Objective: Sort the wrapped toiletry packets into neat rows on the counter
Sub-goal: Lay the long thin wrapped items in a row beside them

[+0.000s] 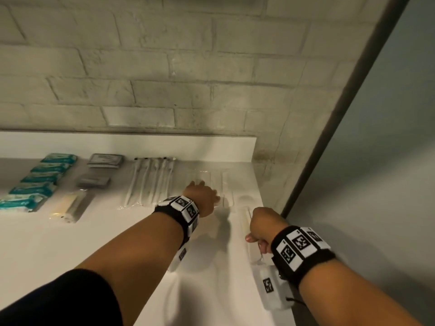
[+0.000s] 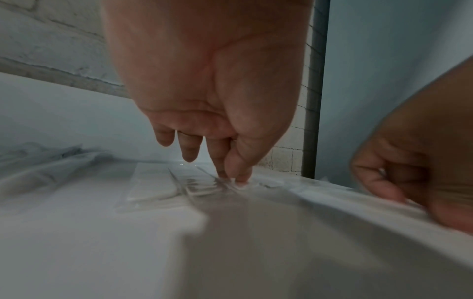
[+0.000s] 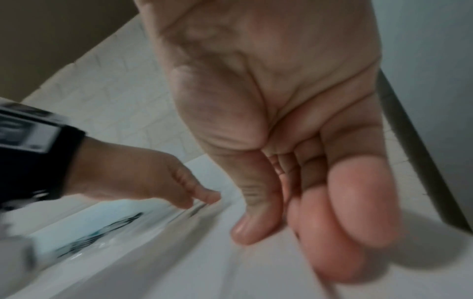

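Observation:
Clear wrapped packets (image 1: 223,184) with white pads inside (image 2: 153,190) lie side by side at the right end of the white counter (image 1: 70,243). My left hand (image 1: 211,201) reaches down onto them, and thumb and forefinger (image 2: 234,178) pinch the edge of one clear packet (image 2: 204,186). My right hand (image 1: 259,231) hovers at the counter's right edge with fingers curled (image 3: 294,232) over a long pale wrapped packet (image 1: 247,220). Blur hides whether it grips that packet. The left hand (image 3: 143,176) also shows in the right wrist view.
Further left lie a row of wrapped toothbrushes (image 1: 150,182), grey packets (image 1: 103,161), a yellowish packet (image 1: 68,205) and a column of teal packets (image 1: 40,180). A brick wall backs the counter. A dark frame (image 1: 329,128) and a pale panel stand at the right.

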Demonstrator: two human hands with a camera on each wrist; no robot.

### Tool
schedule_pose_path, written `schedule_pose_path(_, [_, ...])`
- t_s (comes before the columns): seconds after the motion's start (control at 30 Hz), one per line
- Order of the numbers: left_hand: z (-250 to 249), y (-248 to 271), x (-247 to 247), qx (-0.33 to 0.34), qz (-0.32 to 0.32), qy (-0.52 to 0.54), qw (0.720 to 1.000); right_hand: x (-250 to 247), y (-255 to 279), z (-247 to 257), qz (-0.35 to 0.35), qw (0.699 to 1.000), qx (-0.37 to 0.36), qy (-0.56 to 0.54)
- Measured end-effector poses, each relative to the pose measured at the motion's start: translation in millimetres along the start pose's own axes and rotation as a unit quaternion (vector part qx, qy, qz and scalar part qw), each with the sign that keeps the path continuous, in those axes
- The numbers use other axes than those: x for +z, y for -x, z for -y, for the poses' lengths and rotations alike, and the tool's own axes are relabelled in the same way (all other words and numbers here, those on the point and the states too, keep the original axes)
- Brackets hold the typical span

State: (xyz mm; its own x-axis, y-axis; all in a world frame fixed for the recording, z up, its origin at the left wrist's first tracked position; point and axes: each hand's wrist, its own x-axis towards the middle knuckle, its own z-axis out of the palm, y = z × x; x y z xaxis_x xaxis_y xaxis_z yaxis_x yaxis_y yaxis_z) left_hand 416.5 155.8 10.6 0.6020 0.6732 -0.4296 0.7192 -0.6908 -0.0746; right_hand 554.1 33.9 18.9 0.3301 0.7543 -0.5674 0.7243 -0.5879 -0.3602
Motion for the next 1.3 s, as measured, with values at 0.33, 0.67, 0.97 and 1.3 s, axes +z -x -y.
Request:
schedule_pose_path(0.33, [0, -4, 0, 0.01, -0.046, 0.041, 0.998, -50, -71, 24, -0.069, 0.998, 0.003, 0.002])
schedule_pose_path(0.67, [6, -19, -1, 0.008, -0.114, 0.079, 0.99, -63, -93, 17, -0.149, 0.984, -0.038, 0.093])
schedule_pose_path(0.97, [-26, -37, 3, -0.015, -0.129, 0.038, 0.991, -46, -81, -6, -0.086, 0.971, -0.138, 0.173])
schedule_pose_path(1.3, [-33, -46, 9, -0.027, -0.14, 0.055, 0.988, -40, -83, -8, -0.095, 0.967, -0.139, 0.189])
